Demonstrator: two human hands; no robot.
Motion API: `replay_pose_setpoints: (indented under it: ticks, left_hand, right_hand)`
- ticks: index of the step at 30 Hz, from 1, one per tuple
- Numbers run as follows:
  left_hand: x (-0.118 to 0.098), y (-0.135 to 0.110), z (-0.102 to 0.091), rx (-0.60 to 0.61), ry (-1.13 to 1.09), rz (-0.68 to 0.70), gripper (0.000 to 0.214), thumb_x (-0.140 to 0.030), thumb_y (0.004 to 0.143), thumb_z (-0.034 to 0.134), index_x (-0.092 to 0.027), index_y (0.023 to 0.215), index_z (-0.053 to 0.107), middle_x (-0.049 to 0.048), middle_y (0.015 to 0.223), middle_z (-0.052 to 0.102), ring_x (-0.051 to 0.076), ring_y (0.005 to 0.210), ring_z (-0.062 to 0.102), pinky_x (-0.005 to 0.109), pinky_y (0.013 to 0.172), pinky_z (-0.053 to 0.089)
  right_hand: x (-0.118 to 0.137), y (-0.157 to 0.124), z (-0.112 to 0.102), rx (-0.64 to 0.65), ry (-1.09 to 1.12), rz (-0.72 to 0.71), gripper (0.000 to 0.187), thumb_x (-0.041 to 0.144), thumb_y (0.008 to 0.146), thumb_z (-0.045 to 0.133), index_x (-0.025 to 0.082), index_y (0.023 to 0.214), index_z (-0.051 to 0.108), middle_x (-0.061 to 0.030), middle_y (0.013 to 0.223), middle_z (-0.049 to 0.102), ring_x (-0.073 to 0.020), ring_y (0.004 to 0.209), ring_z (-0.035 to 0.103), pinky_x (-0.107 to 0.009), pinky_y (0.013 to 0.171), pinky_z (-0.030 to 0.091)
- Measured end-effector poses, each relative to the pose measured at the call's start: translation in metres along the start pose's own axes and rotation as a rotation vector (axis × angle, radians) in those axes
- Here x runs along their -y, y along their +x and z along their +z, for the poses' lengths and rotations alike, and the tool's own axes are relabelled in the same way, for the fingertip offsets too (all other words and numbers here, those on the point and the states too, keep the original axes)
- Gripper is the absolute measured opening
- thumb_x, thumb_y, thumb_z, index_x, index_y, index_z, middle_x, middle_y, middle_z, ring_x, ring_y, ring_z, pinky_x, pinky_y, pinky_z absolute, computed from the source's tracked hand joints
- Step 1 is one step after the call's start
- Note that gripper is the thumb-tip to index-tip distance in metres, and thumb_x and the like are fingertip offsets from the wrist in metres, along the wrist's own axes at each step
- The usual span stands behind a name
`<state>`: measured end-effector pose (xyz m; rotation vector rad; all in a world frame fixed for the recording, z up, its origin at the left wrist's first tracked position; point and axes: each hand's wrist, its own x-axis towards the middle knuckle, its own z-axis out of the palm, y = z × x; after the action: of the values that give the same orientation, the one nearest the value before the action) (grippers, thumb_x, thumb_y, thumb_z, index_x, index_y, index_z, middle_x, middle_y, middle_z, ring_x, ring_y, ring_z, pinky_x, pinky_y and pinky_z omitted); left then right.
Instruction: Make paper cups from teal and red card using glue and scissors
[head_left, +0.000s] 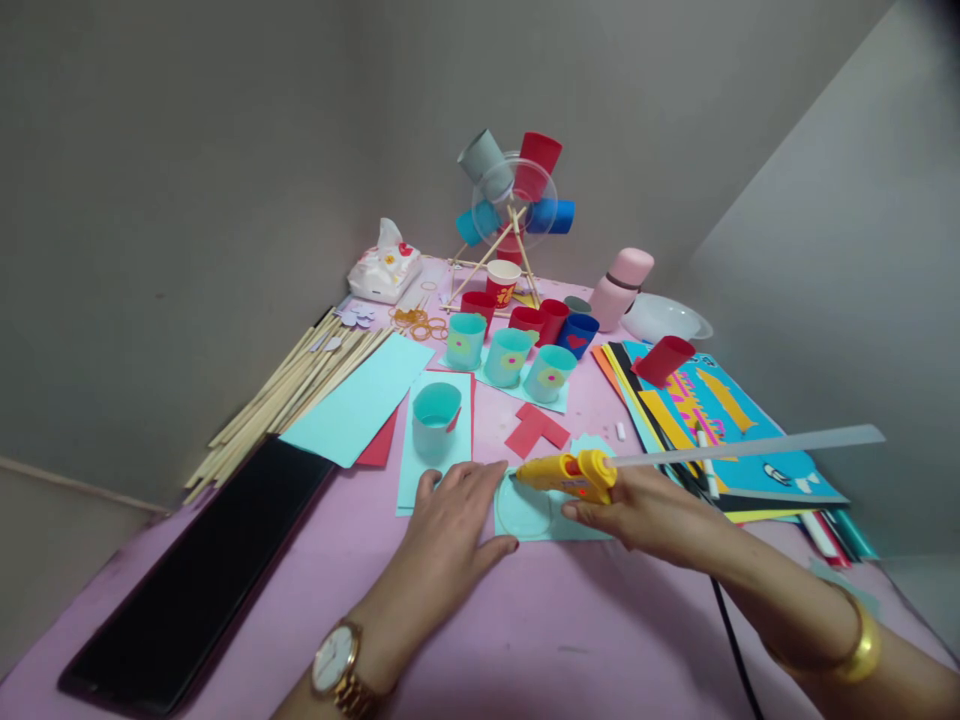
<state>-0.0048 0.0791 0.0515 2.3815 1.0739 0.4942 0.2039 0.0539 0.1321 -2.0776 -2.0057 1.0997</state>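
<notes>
A yellow hot glue gun (pixel 566 474) with a long clear glue stick in its back is gripped by my right hand (pixel 645 515). Its nozzle points left, at the upper edge of a turquoise paper piece (pixel 581 528) that bears a round outline. My left hand (pixel 454 525) lies flat, fingers stretched, at that paper's left edge, holding nothing. Just beyond it a turquoise paper cup (pixel 437 415) stands on another turquoise sheet (pixel 406 490). Several turquoise cups with flower cut-outs, among them one flowered cup (pixel 508 357), stand farther back. A red paper cut-out (pixel 537 430) lies near the nozzle.
A wheel of coloured cups on sticks (pixel 515 200) rises at the back. Wooden sticks (pixel 270 395) and a black flat device (pixel 202 580) lie left. Coloured sheets (pixel 720 420), a pink bottle (pixel 621 290) and a white bowl (pixel 667 318) occupy the right. A black cord (pixel 731 635) runs beneath my right arm.
</notes>
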Motion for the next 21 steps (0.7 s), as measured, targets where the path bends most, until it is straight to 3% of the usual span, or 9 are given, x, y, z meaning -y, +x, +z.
replay_pose_setpoints:
  ticks: [7,11,16,21]
  left_hand:
    - [0.002,0.001,0.003,0.002,0.018,0.000,0.061,-0.025,0.080,0.065,-0.023,0.133,0.036,0.0097,0.129,0.058,0.028,0.120,0.045,0.045,0.094,0.028]
    - [0.003,0.002,0.004,-0.001,0.026,0.001,0.062,-0.025,0.079,0.066,-0.023,0.133,0.036,0.0095,0.129,0.058,0.028,0.120,0.046,0.045,0.094,0.028]
    - [0.002,0.000,0.003,0.000,0.033,0.003,0.061,-0.025,0.079,0.066,-0.021,0.133,0.038,0.0104,0.129,0.057,0.029,0.120,0.046,0.046,0.094,0.028]
    - [0.001,0.000,0.002,0.004,0.031,-0.002,0.059,-0.025,0.079,0.066,-0.021,0.132,0.039,0.0104,0.129,0.057,0.029,0.119,0.046,0.046,0.094,0.028]
  right_hand:
    - [-0.009,-0.005,-0.004,-0.023,0.005,0.035,0.032,0.034,0.084,0.052,0.023,0.111,0.066,0.0019,0.065,0.056,-0.0142,0.053,0.050,-0.023,0.047,0.038]
    - [-0.016,-0.012,-0.005,-0.025,0.036,0.018,0.035,0.032,0.084,0.052,0.027,0.116,0.063,0.0009,0.071,0.062,-0.0168,0.059,0.057,-0.022,0.047,0.039]
    - [-0.021,-0.024,-0.004,0.004,0.046,0.005,0.037,0.033,0.084,0.053,0.031,0.120,0.061,0.0010,0.084,0.071,-0.0215,0.074,0.064,-0.027,0.061,0.046]
    - [-0.020,-0.035,-0.001,0.001,-0.028,0.047,0.030,0.031,0.082,0.054,0.027,0.109,0.067,-0.0015,0.096,0.072,-0.0260,0.087,0.065,-0.032,0.076,0.048]
